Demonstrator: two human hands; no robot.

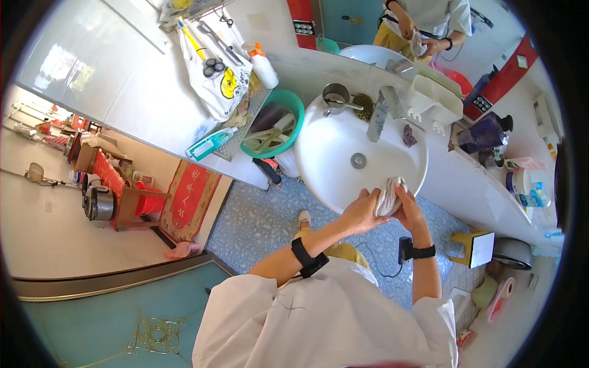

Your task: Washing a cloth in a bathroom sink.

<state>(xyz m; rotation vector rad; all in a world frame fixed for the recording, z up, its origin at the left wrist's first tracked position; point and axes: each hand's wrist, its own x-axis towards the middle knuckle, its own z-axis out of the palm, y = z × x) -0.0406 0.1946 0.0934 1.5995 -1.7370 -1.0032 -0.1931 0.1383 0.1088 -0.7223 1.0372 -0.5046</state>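
A bunched white-and-grey cloth [387,199] is gripped between my two hands over the front rim of the white washbasin [328,161]. My left hand [362,211] closes round its left side. On its right, my right hand [410,210] is wrapped with the thumb near the top. Parts of the cloth are hidden by my fingers; the mirror [368,24] also reflects it in my hands. Beyond the cloth, the basin holds no visible water, and its metal drain [358,161] shows. The faucet [380,119] stands at the back.
A metal mug [335,97] and a round brown scrubber [363,107] sit on the basin's back rim, left of the faucet. A white caddy [432,101] stands behind it. To the left are a green bucket [288,116] and a white spray bottle [262,66]. A yellow stool [471,247] stands right.
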